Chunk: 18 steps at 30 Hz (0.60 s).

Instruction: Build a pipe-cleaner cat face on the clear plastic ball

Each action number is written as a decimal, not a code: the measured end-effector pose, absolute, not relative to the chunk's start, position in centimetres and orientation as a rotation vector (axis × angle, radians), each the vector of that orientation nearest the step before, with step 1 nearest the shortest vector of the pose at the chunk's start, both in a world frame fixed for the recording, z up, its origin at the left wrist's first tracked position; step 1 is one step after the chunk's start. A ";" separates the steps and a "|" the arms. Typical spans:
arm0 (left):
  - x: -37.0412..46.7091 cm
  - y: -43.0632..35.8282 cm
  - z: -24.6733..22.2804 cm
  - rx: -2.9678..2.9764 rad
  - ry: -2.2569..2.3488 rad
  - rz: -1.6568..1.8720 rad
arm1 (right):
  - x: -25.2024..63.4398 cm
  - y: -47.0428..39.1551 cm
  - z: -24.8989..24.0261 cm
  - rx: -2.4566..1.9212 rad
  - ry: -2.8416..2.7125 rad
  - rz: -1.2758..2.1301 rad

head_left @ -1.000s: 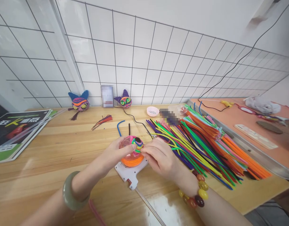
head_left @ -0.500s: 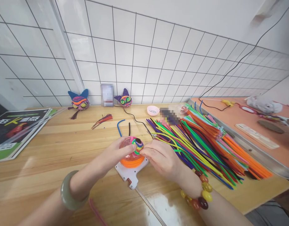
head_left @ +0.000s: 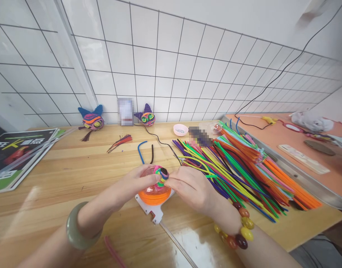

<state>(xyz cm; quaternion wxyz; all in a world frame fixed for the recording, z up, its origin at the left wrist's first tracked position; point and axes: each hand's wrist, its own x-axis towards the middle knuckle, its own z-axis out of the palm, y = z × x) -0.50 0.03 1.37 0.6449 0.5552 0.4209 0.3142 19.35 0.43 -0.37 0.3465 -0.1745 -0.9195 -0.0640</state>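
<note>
My left hand (head_left: 141, 179) wraps round a clear plastic ball, its thumb pressing a multicoloured coil of pipe cleaners (head_left: 161, 176) with a dark centre. Bright orange pipe cleaner rings (head_left: 155, 197) circle the ball's lower part. At the coil's right edge my right hand (head_left: 190, 186) is pinched closed; what its fingertips hold is too small to make out. Under the ball lies a white plate (head_left: 156, 214) with a clear rod running toward me. A blue pipe cleaner (head_left: 140, 150) and a black pipe cleaner (head_left: 152, 153) show just behind the ball.
Many coloured pipe cleaners (head_left: 243, 171) spread over the right side. Two finished cat-like heads, one blue-eared (head_left: 92, 120) and one purple-eared (head_left: 147, 115), sit against the tiled wall. A pink bowl (head_left: 180, 130) stands at the back. Magazines (head_left: 20, 156) lie left.
The ball has tipped slightly, and more of its orange rings shows. Both hands stay at the coil with nearly the same grip. The view has shifted a little.
</note>
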 end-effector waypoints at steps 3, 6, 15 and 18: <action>-0.8 0.0 1.4 1.260 0.964 0.694 | 19.3 0.4 -0.4 -0.415 -2.339 -0.152; -1.1 0.0 1.3 1.233 0.949 0.698 | 19.4 0.4 -0.6 -0.426 -2.275 -0.131; -1.4 0.1 1.2 1.208 0.966 0.698 | 19.5 0.7 -1.0 -0.410 -2.306 -0.194; -1.4 0.0 1.3 1.216 0.967 0.680 | 19.5 0.5 -0.6 -0.394 -2.353 -0.232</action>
